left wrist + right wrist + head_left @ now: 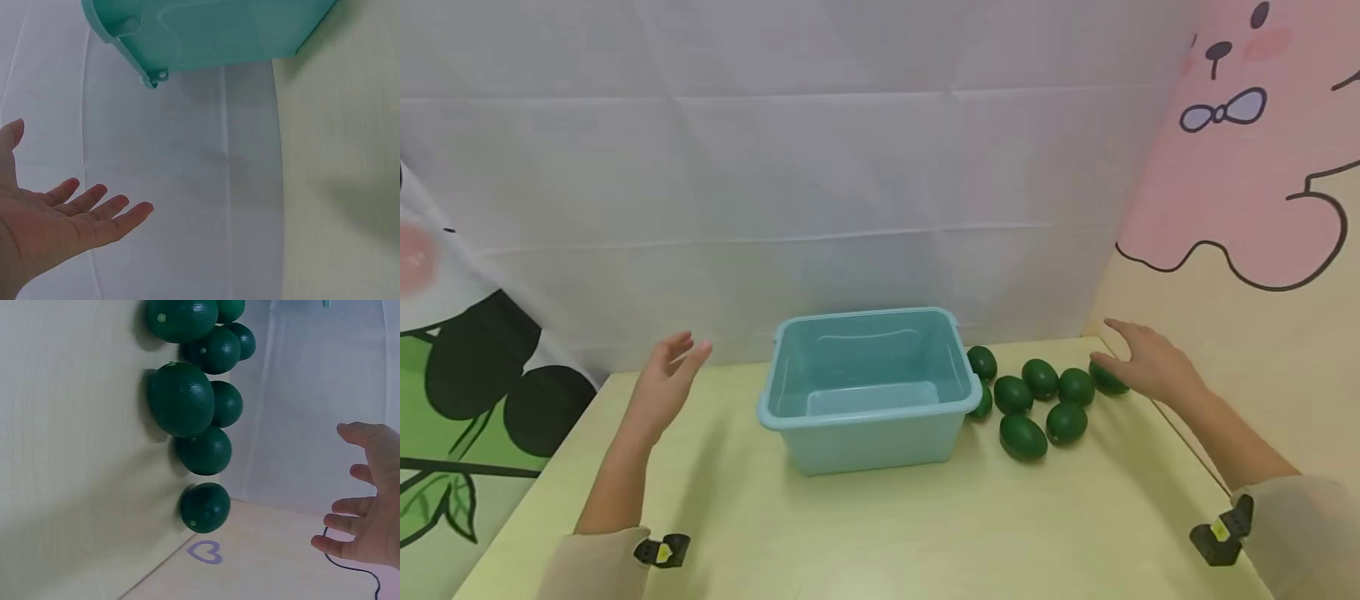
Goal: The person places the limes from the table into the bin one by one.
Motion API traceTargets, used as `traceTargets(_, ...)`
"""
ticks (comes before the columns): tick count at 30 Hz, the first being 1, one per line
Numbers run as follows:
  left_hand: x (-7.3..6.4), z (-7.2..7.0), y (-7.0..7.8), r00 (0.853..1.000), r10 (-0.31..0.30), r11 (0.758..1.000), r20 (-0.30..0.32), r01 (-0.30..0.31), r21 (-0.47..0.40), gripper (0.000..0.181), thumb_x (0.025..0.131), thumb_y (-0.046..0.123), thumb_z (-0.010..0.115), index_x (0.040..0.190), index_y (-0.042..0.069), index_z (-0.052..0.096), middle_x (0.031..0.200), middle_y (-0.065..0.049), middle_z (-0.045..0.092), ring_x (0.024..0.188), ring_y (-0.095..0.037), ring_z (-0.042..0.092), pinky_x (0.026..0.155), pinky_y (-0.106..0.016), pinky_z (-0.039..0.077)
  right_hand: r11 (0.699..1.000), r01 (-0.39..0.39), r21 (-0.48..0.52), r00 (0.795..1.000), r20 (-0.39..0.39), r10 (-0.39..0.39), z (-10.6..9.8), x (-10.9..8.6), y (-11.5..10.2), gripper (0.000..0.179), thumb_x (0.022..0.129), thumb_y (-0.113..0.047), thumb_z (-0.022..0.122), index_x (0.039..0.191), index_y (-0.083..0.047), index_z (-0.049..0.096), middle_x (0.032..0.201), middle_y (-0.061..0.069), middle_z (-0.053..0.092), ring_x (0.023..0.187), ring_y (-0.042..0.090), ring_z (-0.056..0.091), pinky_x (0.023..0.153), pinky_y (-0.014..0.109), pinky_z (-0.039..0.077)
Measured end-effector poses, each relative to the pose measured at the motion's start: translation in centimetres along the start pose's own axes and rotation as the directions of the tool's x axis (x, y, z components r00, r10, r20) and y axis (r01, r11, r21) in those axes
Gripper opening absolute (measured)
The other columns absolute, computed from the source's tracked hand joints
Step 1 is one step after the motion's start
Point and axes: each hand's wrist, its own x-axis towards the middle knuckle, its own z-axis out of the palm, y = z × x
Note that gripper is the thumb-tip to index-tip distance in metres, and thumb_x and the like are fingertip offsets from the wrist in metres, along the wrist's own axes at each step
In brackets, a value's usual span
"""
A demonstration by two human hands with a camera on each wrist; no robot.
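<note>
A light blue plastic tub (872,442) stands in the middle of the table with nothing inside it. To its right lie several dark green fruits that look like avocados (1023,437), grouped by the tub's side. My right hand (1153,364) hovers above the rightmost fruit (205,507), fingers spread and nothing held. Off to the left of the tub, my left hand (667,383) is raised over the table, palm turned inward and fingers relaxed. In the left wrist view that left hand (69,219) is apart from the tub (212,31).
The pale yellow table (865,533) meets a white cloth backdrop (820,167) behind the tub. A wall printed with a pink animal (1247,192) borders the table's right edge. On the left hangs a cloth with dark and green plant shapes (482,375).
</note>
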Motion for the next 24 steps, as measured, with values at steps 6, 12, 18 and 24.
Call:
traceTargets(6,0.5,2.6,-0.6,1.000,-0.022,0.992,0.020,0.024,-0.127,0.078,0.094,0.048,0.043,0.149,0.002,0.012,0.152,-0.022,0.020,0.138,-0.043,0.024,0.101,-0.060,0.032,0.999,-0.022,0.046,1.000,-0.021,0.023,1.8,0.4,1.5,0.071,0.093,-0.042,0.049,0.138,0.011,0.033,0.132,0.040,0.038,0.119,0.057,0.035,0.092,0.064,0.033)
traceTargets(12,0.6,4.9,-0.9,0.998,-0.047,0.980,0.044,0.054,-0.190,0.078,0.092,0.047,0.050,0.149,0.006,0.015,0.152,-0.018,0.023,0.138,-0.039,0.027,0.100,-0.057,0.036,0.995,-0.065,0.080,0.996,-0.051,0.069,3.5,0.5,3.2,0.063,0.093,-0.035,0.050,0.134,0.012,0.037,0.101,0.034,0.053,0.090,0.046,0.052,0.071,0.052,0.043)
traceTargets(18,0.5,7.0,-0.8,0.996,-0.047,0.965,0.077,0.065,-0.253,0.073,0.093,0.040,0.053,0.148,0.008,0.018,0.152,-0.017,0.025,0.138,-0.037,0.028,0.099,-0.055,0.039,0.986,-0.121,0.111,0.989,-0.077,0.130,5.3,0.3,4.6,0.059,0.095,-0.033,0.048,0.131,0.013,0.038,0.121,0.042,0.044,0.107,0.057,0.043,0.081,0.061,0.040)
traceTargets(24,0.2,8.7,-0.8,0.994,-0.049,0.950,0.100,0.077,-0.302,0.069,0.094,0.035,0.053,0.148,0.010,0.019,0.151,-0.017,0.026,0.136,-0.036,0.031,0.101,-0.054,0.037,0.968,-0.179,0.174,0.978,-0.075,0.194,6.9,0.2,6.0,0.060,0.095,-0.032,0.047,0.132,0.014,0.036,0.128,0.044,0.037,0.111,0.059,0.039,0.083,0.063,0.039)
